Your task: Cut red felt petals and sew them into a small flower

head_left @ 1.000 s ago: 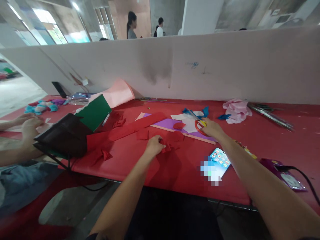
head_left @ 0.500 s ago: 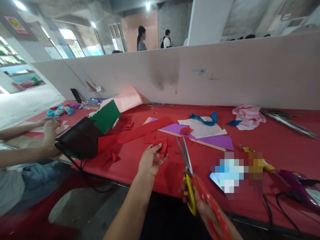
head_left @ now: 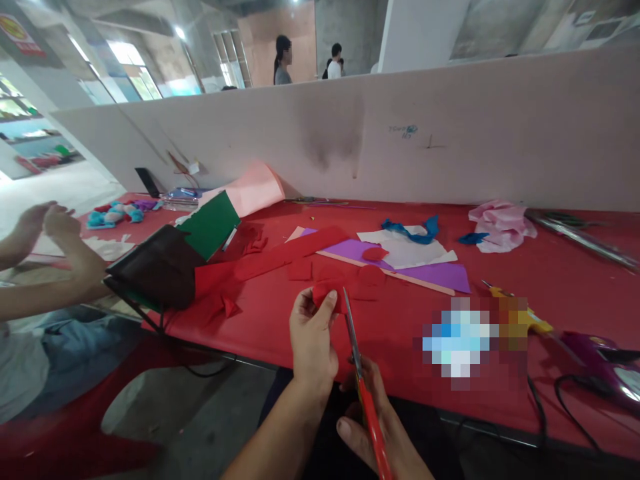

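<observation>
My left hand [head_left: 314, 340] pinches a small piece of red paper [head_left: 339, 301] between thumb and fingers, above the red tabletop. In my right hand [head_left: 383, 413] is a pair of scissors [head_left: 356, 353] with a long red handle; its blades point away from me. The blade tips lie at the right edge of the held paper; whether they bite into it I cannot tell. Just beyond sit small cut red pieces, one squarish [head_left: 300, 270] and one rounded [head_left: 371, 275]. Another red piece [head_left: 375, 254] lies on a purple sheet [head_left: 425, 277].
At left stand a dark brown folder [head_left: 155, 267] and a green board [head_left: 213, 223], beside a co-worker's hands [head_left: 55, 227]. White paper [head_left: 413, 252], blue strips [head_left: 413, 231] and pink paper [head_left: 503, 227] lie farther back. A yellow tool [head_left: 537, 323] and a purple device [head_left: 597, 367] with cords are right.
The scissors have moved left to the paper, their blades now closer together. My left hand has turned more upright with the piece. The co-worker's hands have risen and moved left.
</observation>
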`<state>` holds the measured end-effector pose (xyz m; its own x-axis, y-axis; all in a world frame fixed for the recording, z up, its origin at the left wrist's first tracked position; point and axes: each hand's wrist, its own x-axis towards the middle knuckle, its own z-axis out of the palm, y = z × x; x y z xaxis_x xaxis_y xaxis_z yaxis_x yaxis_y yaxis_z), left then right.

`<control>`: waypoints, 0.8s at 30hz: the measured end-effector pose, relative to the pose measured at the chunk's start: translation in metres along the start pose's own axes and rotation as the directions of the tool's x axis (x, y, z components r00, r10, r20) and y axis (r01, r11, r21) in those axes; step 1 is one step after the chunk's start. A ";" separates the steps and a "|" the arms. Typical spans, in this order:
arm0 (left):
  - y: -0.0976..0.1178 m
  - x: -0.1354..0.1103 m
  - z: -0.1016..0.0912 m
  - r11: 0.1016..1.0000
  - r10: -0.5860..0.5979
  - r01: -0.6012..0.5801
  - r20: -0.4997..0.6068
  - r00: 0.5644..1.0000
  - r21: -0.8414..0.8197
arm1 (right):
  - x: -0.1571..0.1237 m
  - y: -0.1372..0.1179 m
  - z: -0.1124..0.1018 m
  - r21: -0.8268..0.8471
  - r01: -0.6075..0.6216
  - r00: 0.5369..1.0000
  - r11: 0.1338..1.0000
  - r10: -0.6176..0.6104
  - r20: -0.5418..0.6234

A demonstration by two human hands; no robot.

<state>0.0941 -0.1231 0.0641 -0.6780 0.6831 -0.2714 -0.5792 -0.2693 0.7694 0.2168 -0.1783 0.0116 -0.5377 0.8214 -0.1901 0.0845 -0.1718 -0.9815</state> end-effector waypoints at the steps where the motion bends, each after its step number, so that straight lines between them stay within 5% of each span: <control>1: 0.000 -0.002 0.001 1.000 0.019 -0.019 -0.002 1.000 0.004 | 0.000 -0.001 0.001 0.002 0.008 1.000 1.000 -0.008 -0.014; 8: -0.001 -0.007 0.005 0.999 -0.026 0.026 -0.006 1.000 -0.030 | 0.002 -0.007 0.010 0.066 -0.002 0.969 0.998 0.018 -0.247; 24: 0.000 -0.001 0.003 0.991 -0.100 0.102 0.030 0.995 -0.085 | 0.004 0.013 0.005 0.078 0.017 0.978 0.997 0.000 -0.206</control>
<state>0.0965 -0.1215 0.0660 -0.6030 0.7264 -0.3298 -0.6819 -0.2548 0.6856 0.2110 -0.1798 -0.0020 -0.3531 0.9160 -0.1904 0.0094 -0.2000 -0.9798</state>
